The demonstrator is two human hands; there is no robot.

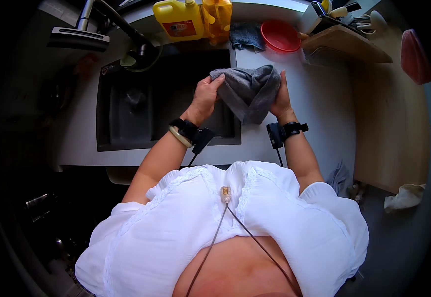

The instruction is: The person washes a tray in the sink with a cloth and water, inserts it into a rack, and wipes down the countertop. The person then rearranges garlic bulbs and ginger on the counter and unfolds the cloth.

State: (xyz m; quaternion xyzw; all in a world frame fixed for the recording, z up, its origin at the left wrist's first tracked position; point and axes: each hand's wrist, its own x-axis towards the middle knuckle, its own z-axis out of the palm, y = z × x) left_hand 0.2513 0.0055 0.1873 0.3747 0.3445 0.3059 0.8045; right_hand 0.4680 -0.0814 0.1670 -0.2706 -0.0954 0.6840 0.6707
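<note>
A grey cloth hangs in loose folds between my two hands, over the right rim of the dark sink and the white counter. My left hand pinches its left edge, thumb on top. At the other side my right hand grips the cloth, thumb pointing up; most of its fingers are hidden behind the fabric. Both wrists carry black strapped devices.
Behind the sink stand a yellow jug and an orange bottle. A dark folded cloth and a red bowl lie to their right. A black faucet rises at the back left; wooden boards lean at the right.
</note>
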